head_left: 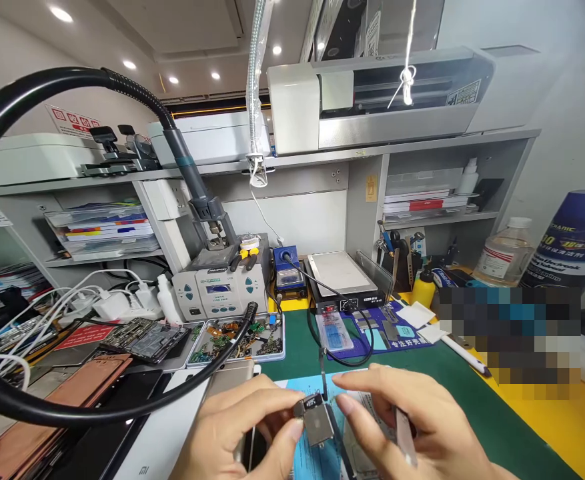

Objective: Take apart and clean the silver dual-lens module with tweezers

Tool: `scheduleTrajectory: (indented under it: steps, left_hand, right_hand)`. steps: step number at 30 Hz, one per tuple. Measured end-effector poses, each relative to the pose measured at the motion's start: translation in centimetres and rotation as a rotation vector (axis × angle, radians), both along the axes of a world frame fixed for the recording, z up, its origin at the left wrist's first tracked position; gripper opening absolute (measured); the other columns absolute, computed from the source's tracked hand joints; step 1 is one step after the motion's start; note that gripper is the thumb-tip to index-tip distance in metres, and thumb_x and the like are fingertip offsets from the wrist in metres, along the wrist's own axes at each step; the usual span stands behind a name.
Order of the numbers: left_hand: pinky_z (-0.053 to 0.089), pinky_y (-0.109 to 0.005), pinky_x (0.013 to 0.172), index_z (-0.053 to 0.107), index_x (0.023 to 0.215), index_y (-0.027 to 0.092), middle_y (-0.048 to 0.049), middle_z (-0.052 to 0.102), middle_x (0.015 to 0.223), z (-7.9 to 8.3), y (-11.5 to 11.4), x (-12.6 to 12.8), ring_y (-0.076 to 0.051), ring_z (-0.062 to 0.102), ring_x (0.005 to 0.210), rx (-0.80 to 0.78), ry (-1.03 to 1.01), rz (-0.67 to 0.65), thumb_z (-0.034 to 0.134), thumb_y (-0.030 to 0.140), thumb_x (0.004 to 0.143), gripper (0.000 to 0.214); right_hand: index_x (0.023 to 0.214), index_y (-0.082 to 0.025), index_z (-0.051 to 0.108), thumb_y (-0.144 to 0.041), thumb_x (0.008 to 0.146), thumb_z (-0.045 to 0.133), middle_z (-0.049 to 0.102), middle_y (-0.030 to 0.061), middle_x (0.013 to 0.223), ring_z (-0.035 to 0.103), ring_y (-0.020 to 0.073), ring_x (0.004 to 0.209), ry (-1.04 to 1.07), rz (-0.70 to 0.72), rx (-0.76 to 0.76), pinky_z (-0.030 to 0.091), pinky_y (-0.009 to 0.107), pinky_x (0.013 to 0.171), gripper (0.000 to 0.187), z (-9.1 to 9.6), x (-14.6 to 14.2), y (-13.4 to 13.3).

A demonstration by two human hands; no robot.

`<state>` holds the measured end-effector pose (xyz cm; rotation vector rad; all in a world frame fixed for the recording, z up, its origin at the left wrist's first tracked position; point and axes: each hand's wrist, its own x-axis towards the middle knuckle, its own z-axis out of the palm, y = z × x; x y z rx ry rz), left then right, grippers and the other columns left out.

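Note:
My left hand [242,427] pinches a small grey metal part [317,421] with a dark camera-like module at its top, thumb and fingers closed on it. My right hand [402,427] is beside the part on its right, fingertips curled and nearly touching it, with a thin silvery tool [405,433] tucked along the fingers. Both hands hover over a light blue sheet [305,447] on the green mat [447,393].
A thick black hose [122,407] sweeps across the left. Behind stand a rework station [219,283], a tray of small parts [237,337], a heating plate [345,280], bottles [502,257] at right, opened phones [145,337] and white cables [57,307] at left.

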<state>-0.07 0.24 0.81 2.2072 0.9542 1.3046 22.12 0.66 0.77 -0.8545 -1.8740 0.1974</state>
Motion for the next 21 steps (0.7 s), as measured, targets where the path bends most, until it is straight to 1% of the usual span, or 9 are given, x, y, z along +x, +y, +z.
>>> scheduleTrajectory:
  steps: [1, 3, 4, 5, 6, 9, 11, 16, 21]
  left_hand:
    - [0.053, -0.018, 0.060, 0.071, 0.105, 0.024, 0.0009, 0.070, 0.077, -0.1, 0.1, -0.1, -0.011, 0.065, 0.063, 0.114, 0.075, 0.013, 0.063, 0.006, 0.084, 0.029]
    - [0.055, -0.020, 0.065, 0.068, 0.108, 0.021, -0.0003, 0.071, 0.081, -0.4, 0.3, -0.3, -0.011, 0.067, 0.066, 0.242, 0.163, 0.031, 0.064, 0.004, 0.082, 0.031]
    - [0.055, -0.021, 0.066, 0.067, 0.109, 0.020, -0.0007, 0.072, 0.082, -0.6, 0.4, -0.4, -0.012, 0.068, 0.067, 0.285, 0.185, 0.045, 0.065, 0.004, 0.082, 0.031]
    - [0.055, -0.022, 0.068, 0.067, 0.110, 0.019, -0.0011, 0.072, 0.083, -0.7, 0.4, -0.4, -0.012, 0.069, 0.068, 0.317, 0.201, 0.058, 0.065, 0.004, 0.082, 0.032]
    - [0.055, -0.023, 0.069, 0.066, 0.110, 0.018, -0.0012, 0.073, 0.083, -0.8, 0.4, -0.4, -0.012, 0.069, 0.069, 0.336, 0.214, 0.067, 0.065, 0.004, 0.082, 0.032]
    - [0.054, -0.024, 0.068, 0.066, 0.111, 0.019, -0.0017, 0.073, 0.083, -0.9, 0.3, -0.5, -0.014, 0.070, 0.070, 0.359, 0.242, 0.078, 0.065, 0.005, 0.083, 0.032]
    - [0.054, -0.024, 0.067, 0.066, 0.111, 0.020, -0.0018, 0.074, 0.083, -0.8, 0.2, -0.5, -0.014, 0.069, 0.069, 0.354, 0.273, 0.078, 0.065, 0.006, 0.082, 0.032]
    - [0.053, -0.025, 0.065, 0.063, 0.112, 0.022, -0.0017, 0.074, 0.083, -0.6, 0.2, -0.6, -0.016, 0.069, 0.068, 0.353, 0.322, 0.080, 0.067, 0.008, 0.081, 0.034]
    - [0.054, -0.024, 0.069, 0.062, 0.114, 0.020, -0.0031, 0.076, 0.087, -0.5, 0.2, -0.6, -0.016, 0.071, 0.073, 0.368, 0.305, 0.037, 0.066, 0.004, 0.081, 0.036]
  right_hand:
    - [0.093, -0.021, 0.071, -0.024, 0.091, 0.062, 0.059, -0.0038, 0.059, 0.050, 0.0120, 0.047, 0.018, 0.022, -0.179, 0.040, 0.024, 0.047, 0.010, 0.3, 0.1, -0.1]
    - [0.085, -0.020, 0.071, -0.038, 0.094, 0.058, 0.045, -0.0057, 0.056, 0.038, 0.0114, 0.048, 0.081, 0.071, -0.560, 0.031, 0.024, 0.044, 0.025, 0.7, 0.2, 0.1]
    - [0.083, -0.019, 0.070, -0.044, 0.093, 0.057, 0.040, -0.0061, 0.057, 0.034, 0.0115, 0.050, 0.114, 0.106, -0.714, 0.029, 0.024, 0.045, 0.030, 0.8, 0.3, 0.2]
    - [0.082, -0.018, 0.069, -0.047, 0.092, 0.058, 0.036, -0.0067, 0.058, 0.032, 0.0114, 0.052, 0.143, 0.150, -0.829, 0.027, 0.024, 0.046, 0.033, 1.0, 0.4, 0.4]
    - [0.081, -0.017, 0.067, -0.049, 0.091, 0.059, 0.034, -0.0072, 0.058, 0.030, 0.0113, 0.053, 0.167, 0.192, -0.903, 0.025, 0.024, 0.047, 0.034, 1.1, 0.5, 0.6]
    - [0.075, -0.017, 0.061, -0.047, 0.090, 0.062, 0.032, -0.0085, 0.056, 0.026, 0.0102, 0.052, 0.215, 0.342, -1.004, 0.021, 0.025, 0.047, 0.033, 1.3, 0.5, 1.0]
    - [0.073, -0.018, 0.058, -0.044, 0.091, 0.064, 0.032, -0.0091, 0.054, 0.024, 0.0096, 0.051, 0.232, 0.401, -1.035, 0.019, 0.026, 0.047, 0.032, 1.4, 0.5, 1.1]
    - [0.072, -0.017, 0.057, -0.043, 0.086, 0.070, 0.032, -0.0093, 0.055, 0.023, 0.0091, 0.051, 0.235, 0.399, -1.070, 0.018, 0.026, 0.047, 0.033, 1.6, 0.4, 0.9]
    - [0.070, -0.018, 0.056, -0.039, 0.088, 0.066, 0.033, -0.0097, 0.051, 0.023, 0.0083, 0.046, 0.227, 0.414, -1.124, 0.018, 0.024, 0.044, 0.030, 1.9, 0.3, 1.1]
